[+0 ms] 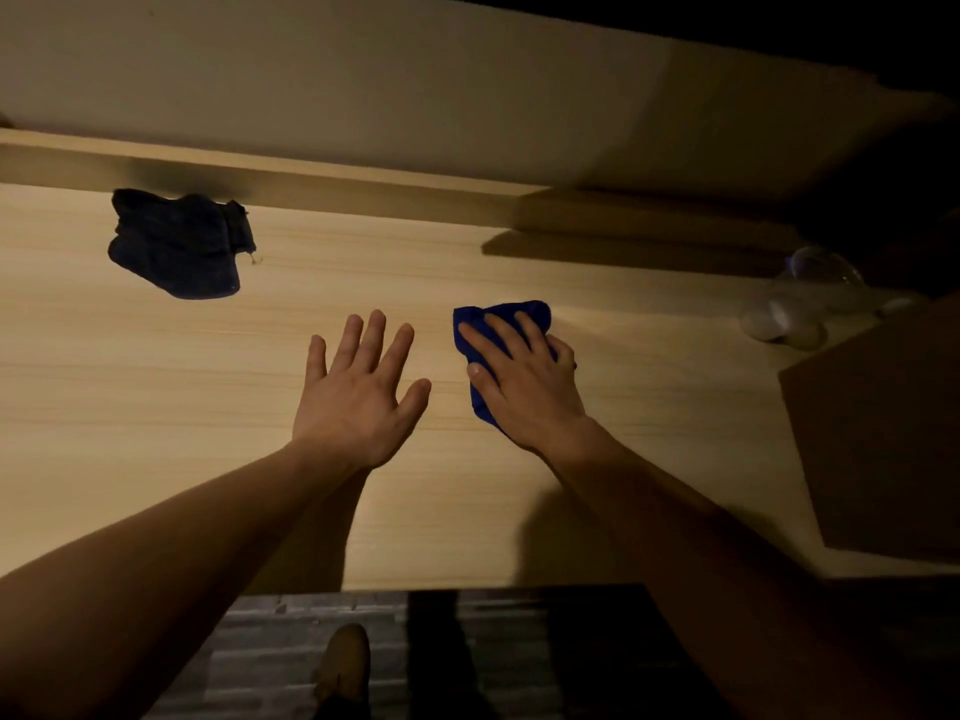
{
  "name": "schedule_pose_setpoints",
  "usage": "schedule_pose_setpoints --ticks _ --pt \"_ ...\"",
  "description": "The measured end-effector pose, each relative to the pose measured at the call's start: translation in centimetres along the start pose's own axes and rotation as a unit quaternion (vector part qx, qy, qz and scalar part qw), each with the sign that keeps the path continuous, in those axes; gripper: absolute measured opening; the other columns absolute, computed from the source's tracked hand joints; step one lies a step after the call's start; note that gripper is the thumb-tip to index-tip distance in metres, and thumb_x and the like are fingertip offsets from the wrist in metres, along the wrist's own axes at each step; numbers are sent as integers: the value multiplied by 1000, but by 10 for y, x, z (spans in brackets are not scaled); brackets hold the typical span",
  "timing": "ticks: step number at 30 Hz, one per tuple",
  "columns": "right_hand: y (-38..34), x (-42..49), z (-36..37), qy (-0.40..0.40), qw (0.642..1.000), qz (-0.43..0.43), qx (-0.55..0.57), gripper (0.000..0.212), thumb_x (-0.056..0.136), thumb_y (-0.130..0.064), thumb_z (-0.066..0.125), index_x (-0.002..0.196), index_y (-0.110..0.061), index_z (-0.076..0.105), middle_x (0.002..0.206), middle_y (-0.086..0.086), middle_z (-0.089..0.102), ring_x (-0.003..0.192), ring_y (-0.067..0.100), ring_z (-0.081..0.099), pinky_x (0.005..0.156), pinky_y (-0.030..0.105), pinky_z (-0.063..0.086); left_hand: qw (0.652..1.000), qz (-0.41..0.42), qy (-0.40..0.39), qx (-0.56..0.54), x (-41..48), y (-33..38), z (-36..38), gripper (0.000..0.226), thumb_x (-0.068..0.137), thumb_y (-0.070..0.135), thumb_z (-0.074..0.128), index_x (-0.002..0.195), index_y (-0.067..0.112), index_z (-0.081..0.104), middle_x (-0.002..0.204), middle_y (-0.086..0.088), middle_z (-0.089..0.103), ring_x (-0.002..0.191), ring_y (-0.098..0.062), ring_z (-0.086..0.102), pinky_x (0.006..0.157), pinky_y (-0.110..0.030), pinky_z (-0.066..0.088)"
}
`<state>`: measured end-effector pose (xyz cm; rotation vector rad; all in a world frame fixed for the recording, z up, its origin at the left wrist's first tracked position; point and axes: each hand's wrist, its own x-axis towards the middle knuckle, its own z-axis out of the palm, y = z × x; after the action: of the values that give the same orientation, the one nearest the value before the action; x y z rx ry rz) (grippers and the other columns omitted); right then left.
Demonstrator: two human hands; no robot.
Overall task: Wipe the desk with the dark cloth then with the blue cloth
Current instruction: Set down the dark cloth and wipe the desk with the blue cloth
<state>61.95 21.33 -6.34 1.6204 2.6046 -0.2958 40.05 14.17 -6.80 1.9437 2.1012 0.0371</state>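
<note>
A crumpled dark cloth (179, 246) lies at the back left of the light wooden desk (156, 407), close to the raised back ledge, with no hand on it. The blue cloth (511, 317) sits bunched in the middle right of the desk. My right hand (524, 384) presses flat on top of the blue cloth, fingers spread over it, covering most of it. My left hand (361, 392) hovers just left of it, palm down, fingers apart, holding nothing.
A brown cardboard box (883, 433) stands at the desk's right edge. Clear and white plastic items (800, 309) lie behind it at the far right. A wooden ledge (311, 184) runs along the back. The desk's front edge and a shoe (340, 662) show below.
</note>
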Motion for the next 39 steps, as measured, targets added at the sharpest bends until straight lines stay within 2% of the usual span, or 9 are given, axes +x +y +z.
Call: schedule_pose_setpoints --ticks 10,15,18,22,24,26,30,34,39 --pt "-31 -132 24 -13 1000 1 21 54 107 -56 16 160 -48 13 170 -10 20 158 20 6 119 46 16 1000 17 17 -3 -5 -2 1 80 102 75 5 170 34 -2 179 -5 -9 164 -27 -14 129 -61 -5" --pt "-43 -189 43 95 994 -31 54 46 109 -45 37 153 -36 48 155 -1 51 146 28 41 98 42 38 999 20 24 -4 -6 -2 3 79 102 75 6 170 35 1 179 -5 -6 164 -28 -11 129 -62 -5" --pt "-53 -214 54 96 993 -36 59 46 100 -39 48 145 -30 57 141 3 62 130 31 53 87 46 54 999 23 25 -5 -6 -3 3 80 102 76 6 170 34 1 179 -5 -6 164 -28 -11 129 -62 -4" --pt "-58 -228 50 133 982 -54 121 41 98 -34 45 128 -19 69 115 2 68 109 18 50 92 35 49 999 24 25 -5 -7 -4 3 80 101 76 4 170 35 -1 179 -4 -8 164 -27 -13 129 -62 -5" --pt "-47 -214 30 175 967 -48 179 37 103 -31 43 124 -15 68 114 7 70 106 23 55 90 37 46 999 23 24 -7 -6 -3 3 81 101 77 3 170 35 -2 179 -4 -9 164 -27 -14 129 -61 -5" --pt "-27 -181 3 208 965 -29 157 39 100 -29 43 125 -13 68 117 11 71 108 31 59 90 41 45 999 21 24 -9 -5 -3 4 81 101 77 3 170 36 -3 179 -3 -10 164 -26 -14 129 -61 -6" --pt "23 -86 -43 147 973 39 175 53 104 -40 30 143 -16 57 141 7 59 130 27 45 100 36 29 1000 12 27 -3 -5 0 5 78 102 75 5 170 37 -2 179 -3 -9 164 -24 -14 129 -59 -7" --pt "60 17 -58 144 982 82 88 41 110 -29 37 148 -19 50 147 8 52 135 29 39 105 42 29 1000 8 29 -3 -5 -1 6 77 103 74 7 169 37 -4 178 -1 -11 163 -23 -16 129 -58 -8" --pt "89 100 -53 76 991 104 26 47 111 -39 30 153 -23 42 156 12 42 138 37 37 109 47 29 1000 6 28 -5 -3 1 7 76 104 74 7 169 38 -5 178 0 -13 162 -21 -19 129 -57 -9"
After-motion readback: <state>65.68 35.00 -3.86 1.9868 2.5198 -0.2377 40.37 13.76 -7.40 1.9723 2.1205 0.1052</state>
